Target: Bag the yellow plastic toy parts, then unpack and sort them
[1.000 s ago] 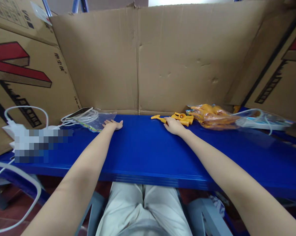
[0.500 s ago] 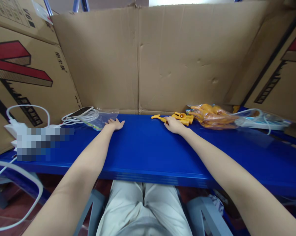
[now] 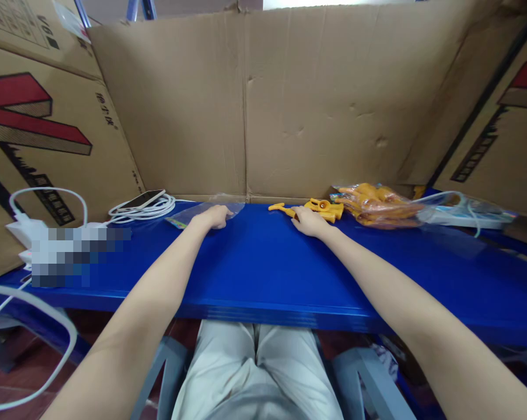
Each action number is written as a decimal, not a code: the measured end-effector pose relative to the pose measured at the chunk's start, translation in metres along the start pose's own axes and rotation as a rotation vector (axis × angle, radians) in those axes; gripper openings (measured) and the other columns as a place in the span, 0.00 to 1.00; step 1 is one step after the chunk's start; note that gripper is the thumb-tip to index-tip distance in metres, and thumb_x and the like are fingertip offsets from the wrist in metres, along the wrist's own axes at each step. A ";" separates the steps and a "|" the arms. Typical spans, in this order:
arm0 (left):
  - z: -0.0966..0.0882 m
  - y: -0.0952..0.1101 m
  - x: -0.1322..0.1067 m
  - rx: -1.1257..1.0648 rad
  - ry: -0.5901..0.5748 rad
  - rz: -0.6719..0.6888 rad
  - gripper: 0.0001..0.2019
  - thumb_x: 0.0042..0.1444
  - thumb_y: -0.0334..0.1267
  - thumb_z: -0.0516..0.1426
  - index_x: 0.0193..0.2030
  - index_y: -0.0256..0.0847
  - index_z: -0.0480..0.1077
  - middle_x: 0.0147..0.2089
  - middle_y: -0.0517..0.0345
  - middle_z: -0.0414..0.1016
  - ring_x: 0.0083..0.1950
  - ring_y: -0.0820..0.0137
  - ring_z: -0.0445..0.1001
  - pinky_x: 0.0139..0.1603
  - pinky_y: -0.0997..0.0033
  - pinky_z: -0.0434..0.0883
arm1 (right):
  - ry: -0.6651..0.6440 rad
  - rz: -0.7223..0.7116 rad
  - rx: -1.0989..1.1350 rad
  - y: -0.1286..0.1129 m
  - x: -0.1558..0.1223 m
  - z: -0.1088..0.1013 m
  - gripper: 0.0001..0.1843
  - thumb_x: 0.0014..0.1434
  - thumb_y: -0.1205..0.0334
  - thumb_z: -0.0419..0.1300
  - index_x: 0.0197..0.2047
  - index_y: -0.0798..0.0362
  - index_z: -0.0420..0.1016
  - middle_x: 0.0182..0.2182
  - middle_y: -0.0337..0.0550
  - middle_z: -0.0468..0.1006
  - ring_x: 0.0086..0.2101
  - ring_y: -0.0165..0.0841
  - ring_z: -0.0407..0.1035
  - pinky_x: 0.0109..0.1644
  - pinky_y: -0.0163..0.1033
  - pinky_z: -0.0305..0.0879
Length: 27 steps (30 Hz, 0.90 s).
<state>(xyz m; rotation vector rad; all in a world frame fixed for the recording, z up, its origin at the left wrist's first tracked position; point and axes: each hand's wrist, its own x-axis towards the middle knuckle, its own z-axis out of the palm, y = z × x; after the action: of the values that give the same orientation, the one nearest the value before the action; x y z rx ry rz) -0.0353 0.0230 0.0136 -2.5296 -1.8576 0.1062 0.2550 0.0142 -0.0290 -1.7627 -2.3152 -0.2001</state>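
Note:
On the left half of the blue table (image 3: 263, 262), my left hand (image 3: 214, 217) has its fingers closed on a clear plastic bag (image 3: 234, 205). A colourful printed strip shows at the bag's left end. My right hand (image 3: 309, 221) lies over a yellow piece (image 3: 278, 207) with a thin, curved end, its fingers bent around it. Part of that piece is hidden under the hand. Touching or close beside this hand are more yellow moulded pieces (image 3: 327, 209), one with a round hole. Their exact kind is unclear.
Right of the yellow pieces lies a clear bag of similar yellow items (image 3: 377, 204), then a pale blue-and-white flat item (image 3: 464, 217) with a cable. At left are a phone (image 3: 143, 199), a coiled white cable (image 3: 158, 207) and white plugs (image 3: 31, 230). Cardboard walls (image 3: 324, 105) enclose the back and sides.
My left hand has closed from spread fingers and shifted slightly right, drawing the clear bag to the right, away from the coiled cable. My right hand stays on the yellow piece.

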 end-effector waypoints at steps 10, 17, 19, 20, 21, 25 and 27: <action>-0.009 0.002 -0.007 -0.452 -0.136 0.157 0.29 0.43 0.29 0.56 0.56 0.43 0.71 0.44 0.59 0.81 0.49 0.69 0.76 0.46 0.77 0.69 | 0.082 0.032 -0.114 -0.006 -0.003 -0.005 0.20 0.60 0.65 0.50 0.53 0.59 0.71 0.50 0.55 0.74 0.53 0.47 0.63 0.53 0.50 0.56; -0.006 0.002 -0.005 -0.428 0.065 0.033 0.25 0.47 0.33 0.53 0.54 0.38 0.73 0.31 0.57 0.81 0.41 0.67 0.77 0.45 0.72 0.70 | 0.062 0.099 -0.021 -0.006 -0.001 -0.006 0.21 0.58 0.65 0.51 0.54 0.59 0.70 0.51 0.54 0.73 0.50 0.43 0.67 0.52 0.43 0.60; 0.001 0.002 0.001 -0.294 0.155 -0.049 0.25 0.49 0.35 0.52 0.55 0.36 0.72 0.39 0.52 0.81 0.45 0.65 0.77 0.48 0.72 0.69 | 0.063 0.119 -0.006 -0.005 0.000 -0.006 0.21 0.58 0.65 0.52 0.54 0.59 0.70 0.52 0.55 0.72 0.51 0.43 0.67 0.53 0.42 0.60; 0.005 0.002 0.004 -0.216 0.188 -0.085 0.25 0.50 0.36 0.52 0.56 0.34 0.71 0.45 0.49 0.79 0.49 0.63 0.76 0.51 0.71 0.68 | 0.064 0.126 0.002 -0.005 0.000 -0.005 0.21 0.57 0.65 0.53 0.53 0.59 0.70 0.52 0.55 0.72 0.51 0.43 0.67 0.54 0.42 0.60; 0.010 0.003 0.006 -0.147 0.194 -0.111 0.25 0.52 0.38 0.52 0.57 0.33 0.70 0.52 0.45 0.76 0.54 0.61 0.73 0.55 0.70 0.66 | 0.066 0.130 0.012 -0.004 0.001 -0.004 0.21 0.57 0.66 0.53 0.53 0.60 0.71 0.52 0.56 0.72 0.51 0.43 0.67 0.54 0.42 0.60; 0.022 0.008 0.012 -0.011 0.072 -0.194 0.28 0.58 0.46 0.48 0.62 0.35 0.63 0.66 0.38 0.59 0.65 0.52 0.60 0.60 0.59 0.61 | 0.072 0.126 0.078 0.002 0.005 0.000 0.18 0.56 0.67 0.55 0.51 0.59 0.73 0.49 0.56 0.75 0.48 0.42 0.70 0.50 0.39 0.63; 0.024 0.009 0.012 -0.025 0.017 -0.207 0.29 0.59 0.48 0.45 0.65 0.38 0.59 0.69 0.39 0.54 0.67 0.51 0.57 0.60 0.56 0.61 | 0.069 0.129 0.124 0.004 0.007 0.001 0.17 0.56 0.67 0.56 0.49 0.59 0.75 0.46 0.54 0.77 0.46 0.41 0.72 0.48 0.37 0.64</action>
<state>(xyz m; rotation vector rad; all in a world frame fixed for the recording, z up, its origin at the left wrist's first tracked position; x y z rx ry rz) -0.0247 0.0312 -0.0118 -2.3277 -2.1119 0.0604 0.2573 0.0225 -0.0282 -1.8057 -2.1100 -0.0913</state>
